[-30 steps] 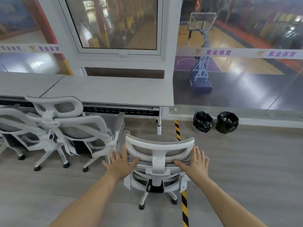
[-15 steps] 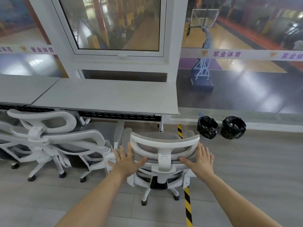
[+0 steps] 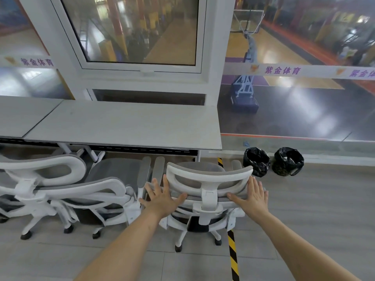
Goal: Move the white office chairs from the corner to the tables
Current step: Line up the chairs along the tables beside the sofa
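Observation:
A white office chair (image 3: 209, 175) with grey mesh stands in front of me, its back toward me and its seat close under the front edge of the grey table (image 3: 125, 124). My left hand (image 3: 162, 196) lies flat with straight fingers against the left side of the chair's back. My right hand (image 3: 254, 196) presses flat against the right side. Neither hand curls round the frame.
Another white office chair (image 3: 97, 191) sits immediately left, touching or nearly touching, with a third chair (image 3: 38, 175) beyond it. Two black-lined bins (image 3: 256, 161) (image 3: 288, 161) stand right by the glass wall. Yellow-black floor tape (image 3: 232, 252) runs under the chair.
The chair has rolled forward toward the table with both hands on its back, and I have stepped closer. It now sits next to the left neighbouring chair.

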